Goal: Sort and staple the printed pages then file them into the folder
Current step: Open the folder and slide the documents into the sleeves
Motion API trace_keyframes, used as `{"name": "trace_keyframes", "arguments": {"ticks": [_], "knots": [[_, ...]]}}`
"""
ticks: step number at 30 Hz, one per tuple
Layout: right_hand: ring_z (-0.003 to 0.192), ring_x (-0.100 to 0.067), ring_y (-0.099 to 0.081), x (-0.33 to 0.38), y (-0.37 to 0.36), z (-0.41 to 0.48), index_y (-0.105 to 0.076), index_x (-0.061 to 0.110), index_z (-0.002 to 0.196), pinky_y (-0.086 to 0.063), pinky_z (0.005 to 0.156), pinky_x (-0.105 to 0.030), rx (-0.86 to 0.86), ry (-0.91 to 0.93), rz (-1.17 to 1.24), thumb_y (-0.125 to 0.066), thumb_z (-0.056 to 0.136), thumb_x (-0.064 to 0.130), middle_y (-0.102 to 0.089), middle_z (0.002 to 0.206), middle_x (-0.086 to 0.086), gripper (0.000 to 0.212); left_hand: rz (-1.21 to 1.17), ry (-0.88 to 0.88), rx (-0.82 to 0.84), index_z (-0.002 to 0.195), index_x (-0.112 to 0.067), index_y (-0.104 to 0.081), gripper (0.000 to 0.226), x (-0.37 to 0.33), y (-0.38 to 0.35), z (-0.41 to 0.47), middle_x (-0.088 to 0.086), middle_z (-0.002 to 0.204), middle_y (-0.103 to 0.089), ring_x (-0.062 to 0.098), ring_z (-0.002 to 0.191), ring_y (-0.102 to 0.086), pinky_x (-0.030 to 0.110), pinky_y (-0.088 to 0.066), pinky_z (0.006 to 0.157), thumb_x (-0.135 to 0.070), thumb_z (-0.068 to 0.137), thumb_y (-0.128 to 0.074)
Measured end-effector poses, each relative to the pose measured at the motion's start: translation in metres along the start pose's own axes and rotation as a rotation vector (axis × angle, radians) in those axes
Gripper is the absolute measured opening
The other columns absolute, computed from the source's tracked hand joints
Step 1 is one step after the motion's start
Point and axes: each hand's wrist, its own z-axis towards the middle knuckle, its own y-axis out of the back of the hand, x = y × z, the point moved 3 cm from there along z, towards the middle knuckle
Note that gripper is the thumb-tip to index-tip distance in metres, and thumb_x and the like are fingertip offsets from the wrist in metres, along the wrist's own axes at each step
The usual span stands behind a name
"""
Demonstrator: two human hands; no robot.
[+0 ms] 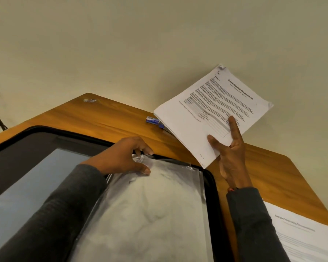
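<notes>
My right grip [229, 148] is clutching the printed pages [206, 110] at two o'clock; my left grip [121, 157] is pinching the folder [36, 140]'s plastic sleeve [155, 205].

Our left hand [121, 157] lies near the middle, knuckles up and fingers curled. Its thumb and fingertips pinch the far edge of a clear plastic pocket [159, 195]. Our right hand [230, 157] stands higher at the right, palm turned to the left. Its thumb and one stretched finger press on top of the printed pages [212, 110] it holds. Both forearms wear dark grey sleeves [64, 205].
</notes>
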Motion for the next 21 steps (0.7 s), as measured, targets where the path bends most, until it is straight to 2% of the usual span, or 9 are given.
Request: {"name": "trace_keyframes", "arguments": {"ticks": [5, 10, 14, 16, 19, 21], "knots": [[0.127, -0.009, -0.049, 0.013, 0.003, 0.0, -0.035, 0.03, 0.149, -0.051, 0.1, -0.046, -0.092, 0.057, -0.005, -0.076, 0.066, 0.004, -0.049, 0.135, 0.017, 0.096, -0.016, 0.001, -0.066, 0.108, -0.025, -0.065, 0.051, -0.003, 0.003, 0.0, -0.009, 0.097, -0.062, 0.006, 0.089, -0.057, 0.015, -0.047, 0.073, -0.023, 0.064, -0.089], [0.131, -0.013, -0.048, 0.023, 0.009, 0.002, -0.035, 0.03, 0.149, -0.049, 0.1, -0.051, -0.145, 0.102, 0.014, -0.078, 0.068, 0.003, -0.048, 0.137, 0.018, 0.095, 0.043, -0.073, -0.208, 0.089, -0.018, -0.069, 0.017, -0.011, 0.002, 0.003, -0.001, 0.086, -0.065, 0.018, 0.082, -0.059, 0.038, -0.053, 0.075, -0.019, 0.076, -0.081], [0.133, -0.015, -0.046, 0.028, 0.008, 0.0, -0.035, 0.032, 0.148, -0.048, 0.101, -0.052, -0.144, 0.108, 0.019, -0.085, 0.056, 0.019, -0.043, 0.147, 0.01, 0.106, 0.069, -0.16, -0.265, 0.084, -0.017, -0.071, 0.007, -0.018, -0.001, 0.002, -0.001, 0.085, -0.07, 0.017, 0.083, -0.059, 0.034, -0.047, 0.074, -0.023, 0.082, -0.074], [0.134, -0.015, -0.045, 0.028, 0.008, -0.001, -0.034, 0.031, 0.149, -0.048, 0.102, -0.052, -0.15, 0.13, -0.008, -0.084, 0.062, 0.015, -0.041, 0.149, 0.007, 0.102, 0.049, -0.171, -0.256, 0.086, -0.017, -0.074, 0.008, -0.02, -0.004, 0.003, 0.0, 0.086, -0.072, 0.016, 0.083, -0.061, 0.033, -0.049, 0.075, -0.024, 0.086, -0.07], [0.132, -0.009, -0.044, 0.03, 0.011, 0.0, -0.032, 0.027, 0.151, -0.047, 0.105, -0.044, -0.182, 0.188, -0.076, -0.078, 0.075, 0.001, -0.042, 0.146, 0.01, 0.092, 0.045, -0.184, -0.224, 0.093, -0.014, -0.075, 0.011, -0.021, -0.012, 0.004, -0.001, 0.091, -0.072, 0.015, 0.084, -0.062, 0.037, -0.053, 0.078, -0.022, 0.087, -0.069], [0.127, 0.001, -0.045, 0.031, 0.012, 0.002, -0.033, 0.024, 0.15, -0.046, 0.104, -0.03, -0.224, 0.227, -0.112, -0.073, 0.079, -0.004, -0.043, 0.139, 0.018, 0.086, 0.071, -0.234, -0.208, 0.092, -0.017, -0.075, 0.01, -0.021, -0.017, 0.004, -0.004, 0.09, -0.071, 0.012, 0.084, -0.062, 0.037, -0.054, 0.077, -0.024, 0.086, -0.071]]}}
